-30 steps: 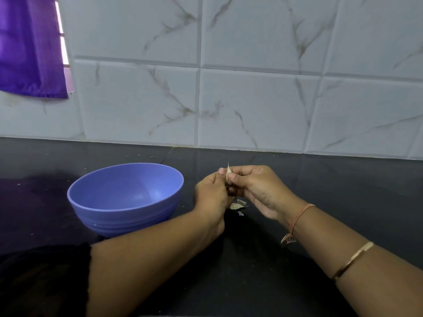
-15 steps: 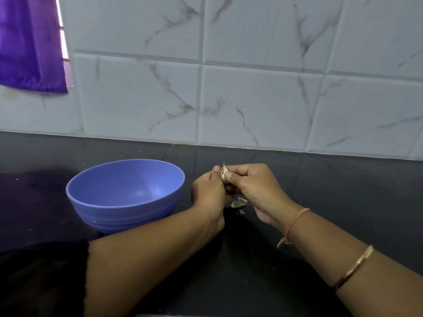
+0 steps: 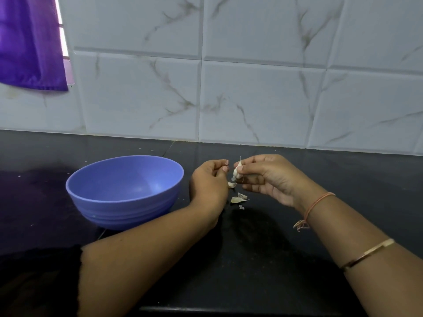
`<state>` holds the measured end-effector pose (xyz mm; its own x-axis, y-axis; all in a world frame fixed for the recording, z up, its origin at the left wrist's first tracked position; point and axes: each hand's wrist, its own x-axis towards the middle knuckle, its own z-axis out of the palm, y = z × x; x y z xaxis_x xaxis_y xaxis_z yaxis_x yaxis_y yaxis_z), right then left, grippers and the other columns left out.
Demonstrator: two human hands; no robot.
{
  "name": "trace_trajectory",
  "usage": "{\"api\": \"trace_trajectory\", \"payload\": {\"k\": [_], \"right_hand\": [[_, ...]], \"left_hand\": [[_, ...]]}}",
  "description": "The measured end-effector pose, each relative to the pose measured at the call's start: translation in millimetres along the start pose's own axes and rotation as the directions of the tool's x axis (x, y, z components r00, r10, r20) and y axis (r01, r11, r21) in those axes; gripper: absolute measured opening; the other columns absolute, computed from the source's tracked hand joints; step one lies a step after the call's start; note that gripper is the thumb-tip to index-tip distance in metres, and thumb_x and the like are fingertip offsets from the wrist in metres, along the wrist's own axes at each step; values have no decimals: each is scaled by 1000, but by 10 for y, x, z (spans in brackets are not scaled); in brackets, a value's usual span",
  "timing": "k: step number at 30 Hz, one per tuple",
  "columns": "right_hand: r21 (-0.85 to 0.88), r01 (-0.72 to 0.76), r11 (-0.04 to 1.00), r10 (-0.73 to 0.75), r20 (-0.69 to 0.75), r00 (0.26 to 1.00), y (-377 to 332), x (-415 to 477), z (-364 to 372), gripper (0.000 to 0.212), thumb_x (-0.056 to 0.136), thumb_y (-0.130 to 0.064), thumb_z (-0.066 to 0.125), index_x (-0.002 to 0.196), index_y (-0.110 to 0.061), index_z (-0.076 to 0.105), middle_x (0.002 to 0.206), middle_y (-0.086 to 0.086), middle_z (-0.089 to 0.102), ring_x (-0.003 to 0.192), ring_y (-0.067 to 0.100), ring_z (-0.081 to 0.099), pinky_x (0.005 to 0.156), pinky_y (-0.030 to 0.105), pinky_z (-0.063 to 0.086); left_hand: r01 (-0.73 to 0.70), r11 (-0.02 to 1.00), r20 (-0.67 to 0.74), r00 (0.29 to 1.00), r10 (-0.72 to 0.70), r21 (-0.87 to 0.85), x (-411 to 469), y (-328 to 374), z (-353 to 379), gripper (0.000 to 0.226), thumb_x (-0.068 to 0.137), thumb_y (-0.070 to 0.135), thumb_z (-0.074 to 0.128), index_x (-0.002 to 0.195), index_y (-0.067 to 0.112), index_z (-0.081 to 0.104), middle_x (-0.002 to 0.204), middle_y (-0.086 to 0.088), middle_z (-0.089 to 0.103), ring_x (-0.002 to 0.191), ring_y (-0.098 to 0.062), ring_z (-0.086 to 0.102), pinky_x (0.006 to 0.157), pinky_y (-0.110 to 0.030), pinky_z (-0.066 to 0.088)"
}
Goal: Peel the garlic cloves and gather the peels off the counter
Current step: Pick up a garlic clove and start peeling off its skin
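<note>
My left hand (image 3: 209, 181) has come away from the garlic clove (image 3: 237, 171) and now sits just to its left with fingers curled, so a small gap shows between my two hands where they were pressed together a moment ago. My right hand (image 3: 267, 177) alone now pinches the clove. A fresh scrap of peel (image 3: 231, 184) has appeared just beside my left hand, below the clove.

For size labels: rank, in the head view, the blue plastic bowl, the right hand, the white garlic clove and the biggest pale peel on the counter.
1. blue plastic bowl
2. right hand
3. white garlic clove and pale peel: these look alike, and the hand hides part of the clove, so they stay unranked.
</note>
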<state>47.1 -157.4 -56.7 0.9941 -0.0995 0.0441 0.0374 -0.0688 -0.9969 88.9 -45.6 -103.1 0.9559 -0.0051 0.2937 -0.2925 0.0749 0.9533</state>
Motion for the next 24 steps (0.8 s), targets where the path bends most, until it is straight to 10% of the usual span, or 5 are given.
{"api": "trace_trajectory", "payload": {"k": [14, 18, 24], "right_hand": [[111, 64, 992, -59, -50, 997, 74, 73, 71, 12, 88, -11, 58, 80, -4, 63, 67, 4, 60, 61, 11, 56, 57, 18, 51], [140, 105, 985, -97, -66, 993, 85, 86, 112, 16, 91, -5, 53, 79, -3, 64, 72, 5, 62, 65, 11, 58, 63, 18, 51], [93, 145, 985, -128, -169, 977, 148, 107, 246, 15, 90, -8, 54, 79, -7, 64, 71, 4, 62, 67, 11, 58, 65, 20, 50]], "left_hand": [[50, 987, 200, 980, -18, -155, -60, 53, 8, 26, 93, 21, 53, 114, 14, 66, 106, 0, 70, 100, -9, 63, 89, -25, 49], [11, 992, 262, 965, 22, -122, -79, 63, 37, 27, 97, 23, 45, 104, 11, 68, 70, 12, 66, 66, 4, 58, 65, -13, 44], [-27, 999, 134, 990, 30, -22, -50, 32, 52, 39, 98, 25, 41, 87, -4, 64, 81, -21, 63, 73, -21, 54, 69, -32, 45]]}}
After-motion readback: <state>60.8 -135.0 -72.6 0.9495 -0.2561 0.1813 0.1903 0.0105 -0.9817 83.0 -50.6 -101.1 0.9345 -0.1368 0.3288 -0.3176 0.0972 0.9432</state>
